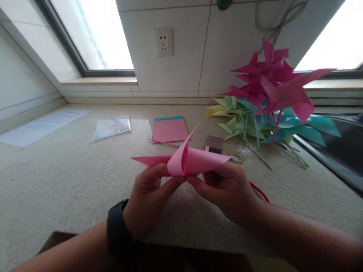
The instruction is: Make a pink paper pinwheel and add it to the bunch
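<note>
head view: left hand [149,198] and right hand [229,189] both pinch a pink paper pinwheel [205,160], apparently securing its centre; next move likely calls for steady thumb pressure there.

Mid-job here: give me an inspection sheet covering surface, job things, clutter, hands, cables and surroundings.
Surface: speckled counter, sink at right.
Job things: pink paper in both hands, curled over; square sheets beyond, pink on top, blue edge showing.
Clutter: pinwheels heaped at right in pink, green, yellow and blue; packet and printed page at left; red curved item, partly hidden by the right wrist.
Hands: left hand and right hand pinch the paper, thumb tips meeting below.
Cables: looped cord on the wall, type unclear.
Surroundings: tiled wall, socket, two windows.
</note>
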A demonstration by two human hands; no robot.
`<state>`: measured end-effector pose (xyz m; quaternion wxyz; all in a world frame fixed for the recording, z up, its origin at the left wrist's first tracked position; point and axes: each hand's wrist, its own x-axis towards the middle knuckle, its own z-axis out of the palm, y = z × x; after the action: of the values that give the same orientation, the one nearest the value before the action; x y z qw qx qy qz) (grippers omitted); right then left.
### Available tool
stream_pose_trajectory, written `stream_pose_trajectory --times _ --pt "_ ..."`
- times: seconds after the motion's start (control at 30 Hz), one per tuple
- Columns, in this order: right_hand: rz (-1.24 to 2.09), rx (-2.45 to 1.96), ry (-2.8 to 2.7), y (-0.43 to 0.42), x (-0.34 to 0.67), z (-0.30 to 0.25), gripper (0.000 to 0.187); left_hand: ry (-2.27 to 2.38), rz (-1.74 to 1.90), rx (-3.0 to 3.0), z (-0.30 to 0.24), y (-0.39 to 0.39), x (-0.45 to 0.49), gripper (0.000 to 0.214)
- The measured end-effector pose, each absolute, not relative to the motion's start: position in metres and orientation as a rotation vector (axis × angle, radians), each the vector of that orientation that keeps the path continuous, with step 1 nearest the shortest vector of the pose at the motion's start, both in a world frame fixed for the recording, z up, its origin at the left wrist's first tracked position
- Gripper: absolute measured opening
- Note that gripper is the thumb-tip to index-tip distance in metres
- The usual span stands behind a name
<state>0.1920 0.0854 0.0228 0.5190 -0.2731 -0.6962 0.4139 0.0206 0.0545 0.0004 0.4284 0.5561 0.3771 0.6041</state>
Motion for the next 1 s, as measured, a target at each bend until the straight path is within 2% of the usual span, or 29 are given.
stream_pose_trajectory --times 0.2,0.27,0.4,0.53,0.67,0.83,1.0 --pt "0.978 -0.608 -1.706 0.087 0.196 0.025 0.014 1.007 1.528 1.553 0.002 0.052 0.020 0.017" --pt "0.941 -0.602 -1.718 0.087 0.198 0.025 0.019 1.001 1.536 1.584 -0.001 0.050 0.021 0.024" --pt "0.851 -0.689 -1.680 0.089 0.206 0.028 0.011 0.875 1.659 1.607 -0.006 0.047 0.023 0.043" --pt "0.827 -0.702 -1.666 0.091 0.211 0.034 0.012 0.754 1.766 1.531 -0.009 0.050 0.023 0.061" --pt "0.829 -0.522 -1.749 0.093 0.215 0.042 0.023 0.625 1.812 1.330 -0.008 0.056 0.018 0.061" --pt "0.555 -0.395 -1.992 0.103 0.226 0.042 0.031 0.636 1.673 1.334 0.003 0.051 0.009 0.077" --pt "0.682 -0.314 -2.039 0.111 0.232 0.032 0.034 0.542 1.493 1.718 0.006 0.047 -0.006 0.077"
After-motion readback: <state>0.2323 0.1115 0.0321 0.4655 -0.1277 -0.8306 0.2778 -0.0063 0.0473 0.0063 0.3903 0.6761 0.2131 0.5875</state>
